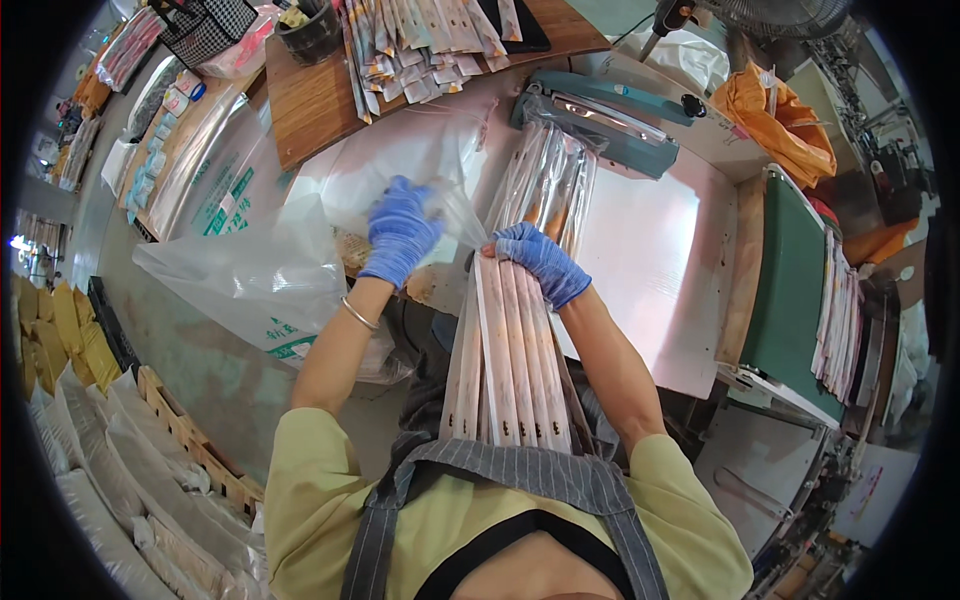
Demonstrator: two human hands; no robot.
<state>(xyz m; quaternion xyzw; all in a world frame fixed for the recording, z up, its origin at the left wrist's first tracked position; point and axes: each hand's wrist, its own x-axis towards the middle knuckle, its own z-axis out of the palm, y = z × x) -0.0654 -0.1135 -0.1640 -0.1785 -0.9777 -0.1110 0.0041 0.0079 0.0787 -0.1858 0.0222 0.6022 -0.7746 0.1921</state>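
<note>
My right hand (540,262), in a blue knit glove, is closed over the upper ends of a bundle of long, flat, pale packets (515,350). The bundle runs down toward my apron, and its lower ends show dark marks. Beside the right thumb, a corner of clear plastic film (462,205) meets the bundle. My left hand (403,228), gloved alike, is over the film, its fingers curled but smeared by motion; whether they grip it is unclear. Beyond the right hand lie silvery, shiny long packets (553,180), running under a teal bar-shaped sealer (610,118).
A large clear bag with green print (250,270) hangs off the table's left side. More packets (425,50) are heaped on a wooden board (305,125). An orange bag (775,120) and a green-topped stand (790,300) are at right. Filled sacks (130,470) lie lower left.
</note>
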